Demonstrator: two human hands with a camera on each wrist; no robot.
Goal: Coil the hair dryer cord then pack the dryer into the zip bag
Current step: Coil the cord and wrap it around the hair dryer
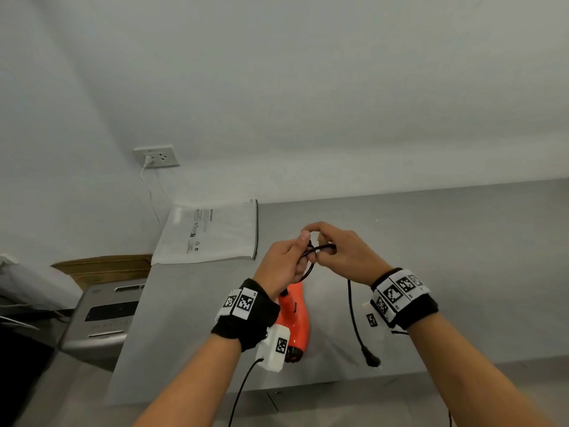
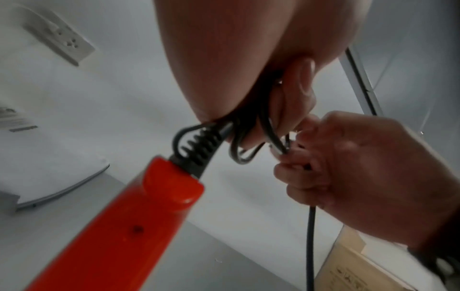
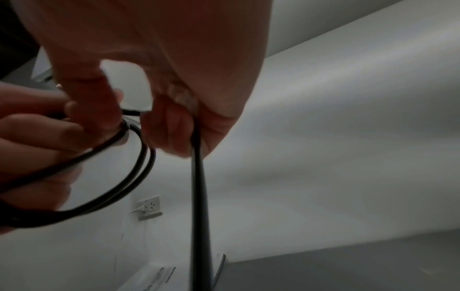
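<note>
Both hands point(image 1: 311, 251) grip the black cord point(image 1: 318, 248), looping it above the orange dryer point(image 1: 297, 315), zip bag point(image 1: 212, 232) waiting beyond the left hand point(image 1: 284, 263).

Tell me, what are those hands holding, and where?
Both grip the black cord: left hand holds the small loops near the orange dryer, right hand the length toward the dangling plug.

Black wristbands point(image 1: 246, 315) carry white tag-printed blocks, with a black cable point(image 1: 243, 392) trailing from the left one.
</note>
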